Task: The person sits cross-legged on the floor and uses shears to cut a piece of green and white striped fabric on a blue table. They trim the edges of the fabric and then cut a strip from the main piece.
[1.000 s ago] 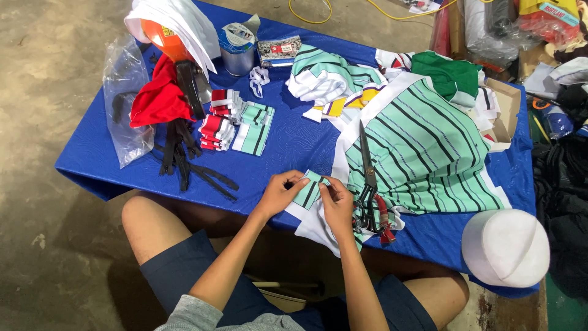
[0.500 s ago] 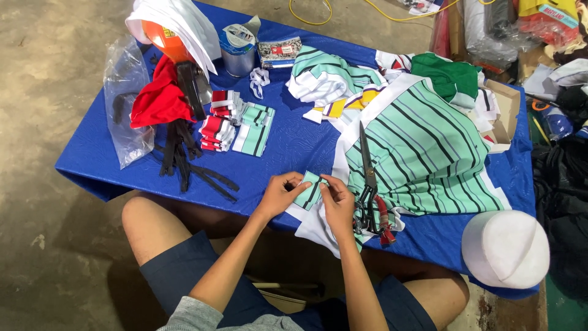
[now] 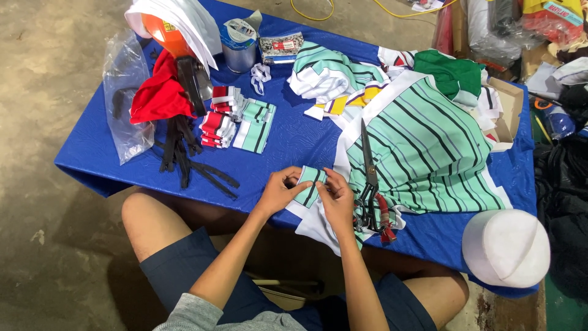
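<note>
Two hands (image 3: 309, 195) (small striped cloth (image 3: 310, 184))

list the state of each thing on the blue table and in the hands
small striped fabric piece: folded, pinched by both hands
left hand: gripping the piece
right hand: gripping the piece
scissors: closed, lying on the striped cloth
striped cloth: spread flat
white cap: resting at the table corner
plastic bag: crumpled

Scissors (image 3: 369, 178) right of fabric piece (image 3: 310, 184)
</note>
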